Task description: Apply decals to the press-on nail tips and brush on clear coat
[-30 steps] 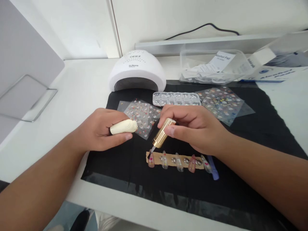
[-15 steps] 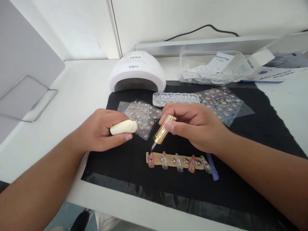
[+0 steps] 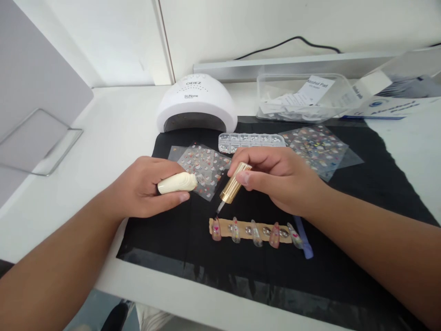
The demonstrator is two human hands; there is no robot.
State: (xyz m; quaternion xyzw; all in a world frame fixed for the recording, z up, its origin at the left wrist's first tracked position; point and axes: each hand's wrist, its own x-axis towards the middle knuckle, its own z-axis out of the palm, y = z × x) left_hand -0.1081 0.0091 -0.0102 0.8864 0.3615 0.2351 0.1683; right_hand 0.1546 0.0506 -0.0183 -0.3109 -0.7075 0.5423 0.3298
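My left hand (image 3: pixel 148 188) is closed around a cream nail polish bottle (image 3: pixel 176 183), tilted on its side with its neck toward the right. Between the thumb and fingers of my right hand (image 3: pixel 275 177) is a gold-capped nail polish brush (image 3: pixel 235 184), pointing down and to the left. Its dark tip is at the upper end of the leftmost press-on nail (image 3: pixel 216 230); whether it touches I cannot tell. Several decorated press-on nails, clear and pinkish, lie in a row across a tan strip (image 3: pixel 225 225) with round metal pieces on it.
A white nail lamp (image 3: pixel 198 101) stands at the back. Sticker sheets (image 3: pixel 206 168) lie behind my hands, and a clear rhinestone case (image 3: pixel 253 139) is between them. A purple stick (image 3: pixel 306 243) is by the strip's right end. Behind are a plastic tub (image 3: pixel 303 110) and an alcohol pad box (image 3: pixel 392 108).
My right hand has lifted the brush very slightly, so its tip sits a little higher at the leftmost nail. My left hand and the bottle have stayed in place.
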